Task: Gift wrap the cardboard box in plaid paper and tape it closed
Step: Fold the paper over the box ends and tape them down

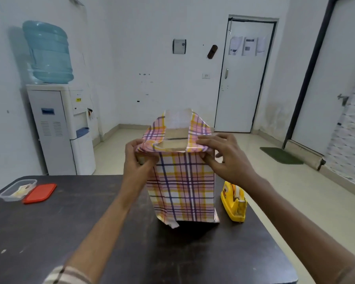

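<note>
Two arms reach out from the bottom of the head view, the left one with a striped sleeve [66,275], over a dark tabletop [80,232]. The left hand [140,158] curls round the top left corner of the box and pinches the plaid paper [182,187] there, thumb on top. The right hand [223,158] pinches the paper at the top right corner with its thumb and first finger. Its other fingers are spread out and loose.

The cardboard box [175,144] stands on its end toward the far right side of the tabletop. Its long way goes up and down, and the end that is not yet closed points up. The sides are covered in paper. On top, brown cardboard shows in the middle. The side flaps are folded in, and the far flap stands up, showing its white back.

I think the step now is folding the top end shut. Next, the flaps need to be pressed flat. One hand must hold them down while the other gets tape. The yellow tape dispenser [234,201] sits just beside the box, near the right edge of the tabletop. A clear tub [17,190] and a red lid [40,193] lie side by side at the far left corner.
</note>
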